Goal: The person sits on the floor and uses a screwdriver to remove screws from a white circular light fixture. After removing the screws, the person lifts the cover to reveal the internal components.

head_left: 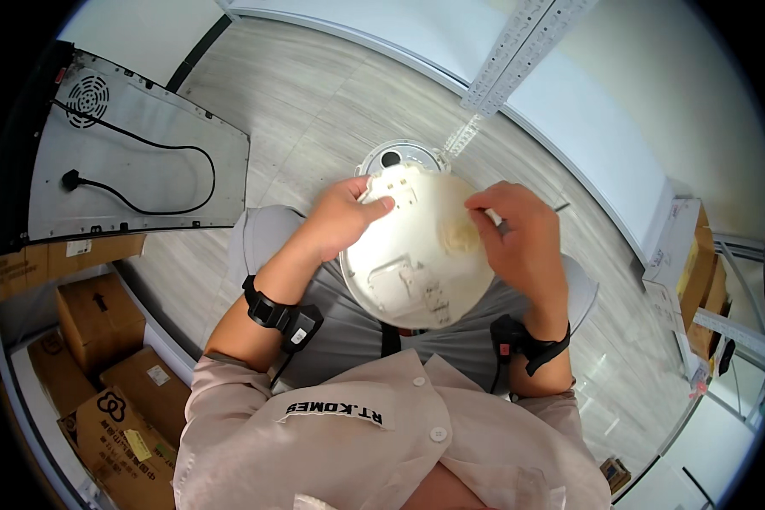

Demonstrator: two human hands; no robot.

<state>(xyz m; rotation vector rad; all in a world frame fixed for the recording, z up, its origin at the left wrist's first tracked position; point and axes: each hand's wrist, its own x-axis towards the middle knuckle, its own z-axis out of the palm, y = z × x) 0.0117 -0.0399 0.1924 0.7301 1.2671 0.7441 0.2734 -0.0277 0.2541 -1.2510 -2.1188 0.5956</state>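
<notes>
A round off-white plastic cover (429,263) is held up over my lap, its inner face showing moulded recesses, small holes and dark smudges. My left hand (348,217) grips its upper left edge, thumb on the face and fingers behind. At the cover's right side, my right hand (523,238) is curled, thumb and forefinger close together beside a yellowish patch. Whether something small is pinched there is hidden. Beyond the cover, a round white and silver appliance body (406,154) with a dark round spot sits low, partly hidden by the cover.
To the left lies a metal-cased appliance (144,161) with a black power cord (204,161) across it. Cardboard boxes (102,327) are stacked at lower left. A slotted metal upright (518,55) stands ahead, and a shelf with cartons (697,272) is at right.
</notes>
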